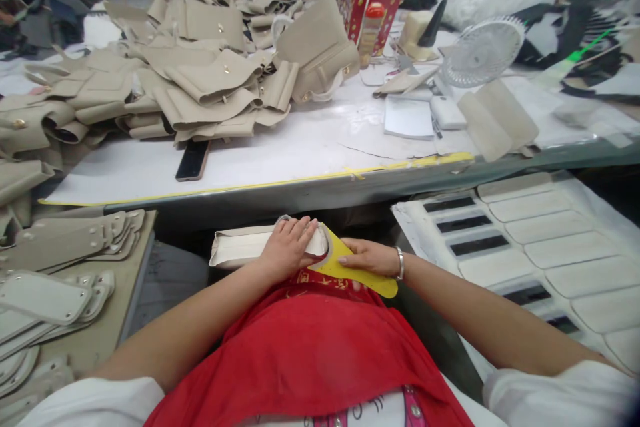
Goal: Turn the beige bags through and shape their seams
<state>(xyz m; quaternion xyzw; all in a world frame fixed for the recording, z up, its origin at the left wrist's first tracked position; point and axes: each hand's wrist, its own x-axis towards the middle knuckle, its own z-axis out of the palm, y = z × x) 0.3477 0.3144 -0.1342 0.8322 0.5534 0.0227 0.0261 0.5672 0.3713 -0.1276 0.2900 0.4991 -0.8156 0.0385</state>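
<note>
On my lap at the table's edge lies a small cream box-shaped bag (243, 247), its pale side facing up. My left hand (290, 248) lies over its right part, fingers fairly straight and pressed on it; the thumb is hidden. A flat yellow plastic scraper (377, 280) with a wide, notched end is in my right hand (369, 257), the thumb on top and the fingers beneath. The scraper's wide end touches the bag's right end. Beneath both is my red apron (315, 340).
Beige unfinished bags (215, 80) are heaped on the white table (300, 160), with a phone (193, 160) before them. A board (410, 213) of cream panels stands right; strap pieces (45, 293) lie left. A fan (483, 50) and notepad (407, 117) stand behind.
</note>
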